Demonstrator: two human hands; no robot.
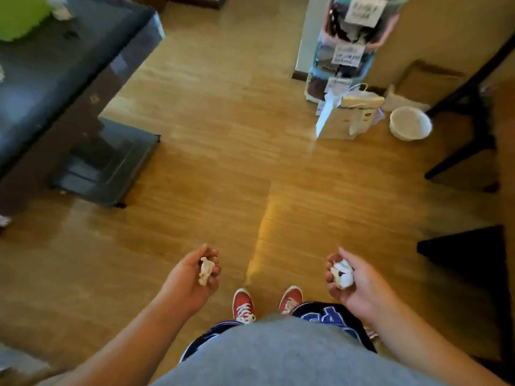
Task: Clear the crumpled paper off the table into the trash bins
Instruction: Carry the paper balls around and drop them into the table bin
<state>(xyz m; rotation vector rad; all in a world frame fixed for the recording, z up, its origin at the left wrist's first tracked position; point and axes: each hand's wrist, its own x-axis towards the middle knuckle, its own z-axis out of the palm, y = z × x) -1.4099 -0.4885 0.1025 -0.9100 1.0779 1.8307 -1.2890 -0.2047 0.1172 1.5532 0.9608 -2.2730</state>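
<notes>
Grey shirt fabric (281,355) fills the bottom centre of the frame, with dark shorts bearing large blue letters just above it and two red sneakers (244,305) with white laces standing on a wooden floor (223,176). Both bare forearms reach forward from the lower corners. At lower centre-left, the left hand (192,277) has its fingers curled shut around a small crumpled paper ball (205,271); at lower centre-right, the right hand (354,280) has its fingers closed around a second, whiter paper wad (342,274). A dark table (50,79) occupies the upper left, with a bright green object at its far corner and what may be more white paper near it, too blurred to confirm. In the upper right, against a wall, stand a tower of stacked bins (345,48), a paper bag (348,118) and a round white bin (410,123) on the floor beside a black chair leg. Both wads stick out past the fingers, so a loose grip could let one slip to the floor on the way across. The white bin is low and sits close to the chair leg and the bag, so a toss from a distance could miss or bounce out. White labels with handwriting hang on the stacked bins, and small red marks show on the bag, but none can be read; the blue lettering on the shorts is cut off and also unreadable.
</notes>
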